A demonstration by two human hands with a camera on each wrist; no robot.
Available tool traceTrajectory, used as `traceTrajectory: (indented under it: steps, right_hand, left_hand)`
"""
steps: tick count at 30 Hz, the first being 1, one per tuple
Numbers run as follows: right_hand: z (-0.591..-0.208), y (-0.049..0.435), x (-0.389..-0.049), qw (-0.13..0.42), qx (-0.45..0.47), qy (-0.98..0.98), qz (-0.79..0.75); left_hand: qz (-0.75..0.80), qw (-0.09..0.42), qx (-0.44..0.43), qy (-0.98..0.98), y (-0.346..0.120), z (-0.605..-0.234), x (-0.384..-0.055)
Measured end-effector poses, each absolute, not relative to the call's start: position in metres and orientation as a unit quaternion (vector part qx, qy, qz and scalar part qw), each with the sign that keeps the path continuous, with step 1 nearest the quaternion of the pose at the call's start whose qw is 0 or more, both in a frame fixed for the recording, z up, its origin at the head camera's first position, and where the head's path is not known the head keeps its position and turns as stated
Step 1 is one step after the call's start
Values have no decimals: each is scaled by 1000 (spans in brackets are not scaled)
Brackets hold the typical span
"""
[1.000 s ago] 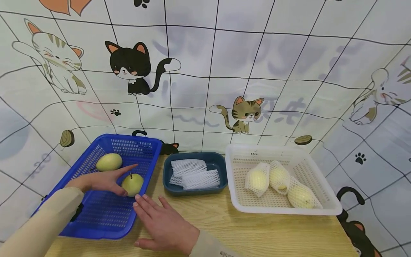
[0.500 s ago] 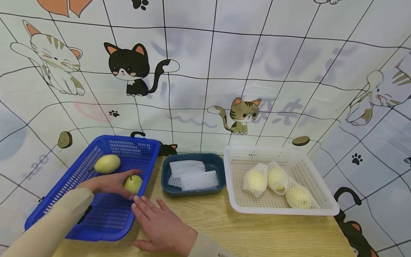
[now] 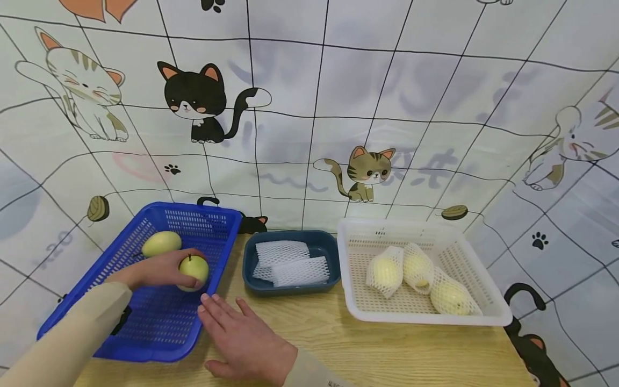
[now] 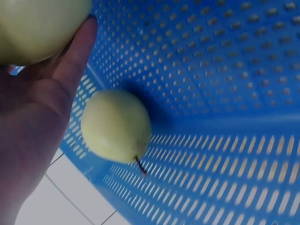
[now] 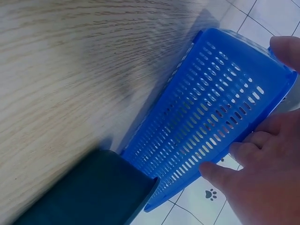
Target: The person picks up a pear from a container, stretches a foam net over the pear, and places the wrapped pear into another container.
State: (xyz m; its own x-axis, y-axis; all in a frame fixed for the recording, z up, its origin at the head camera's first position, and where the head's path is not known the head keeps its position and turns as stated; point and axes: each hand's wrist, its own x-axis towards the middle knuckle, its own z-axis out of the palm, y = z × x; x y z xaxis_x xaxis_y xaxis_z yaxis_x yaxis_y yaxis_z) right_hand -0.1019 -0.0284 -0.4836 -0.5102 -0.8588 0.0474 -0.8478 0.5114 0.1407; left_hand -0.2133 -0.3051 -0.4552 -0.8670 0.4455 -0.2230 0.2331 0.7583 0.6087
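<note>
My left hand [image 3: 157, 269] grips a yellow-green pear [image 3: 195, 273], thumb and fingers curled round its sides and stem upward, inside the blue basket [image 3: 150, 322]. In the left wrist view this held pear [image 4: 40, 28] fills the top left corner. A second pear [image 4: 115, 125] lies on the basket floor behind it, its stem pointing to the side. My right hand [image 3: 249, 338] lies with straight fingers, its fingertips at the basket's right rim. From the right wrist, those fingers [image 5: 220, 176] show along the rim of the slotted basket wall.
A dark teal tray [image 3: 290, 291] with white foam net sleeves [image 3: 301, 271] stands between the baskets. To the right, a white basket [image 3: 387, 314] holds 3 pears in foam nets [image 3: 418, 269]. A cat-patterned sheet [image 3: 290, 107] rises behind the wooden table [image 3: 387, 352].
My left hand has closed round the nearer pear and shifted it slightly left, away from the basket's right wall. My right hand has stayed at the rim.
</note>
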Motion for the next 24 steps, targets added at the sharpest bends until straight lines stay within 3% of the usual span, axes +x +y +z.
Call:
traceTrajectory:
  steps: [15,24]
  right_hand:
    - [-482,-27,-104,47,485,-873,-18]
    - [-480,1,-105,42,469,-881,44]
  left_hand:
    - [292,53,96,950,-301,-430,-211]
    - [322,-7,86,943,-294,-424,-202]
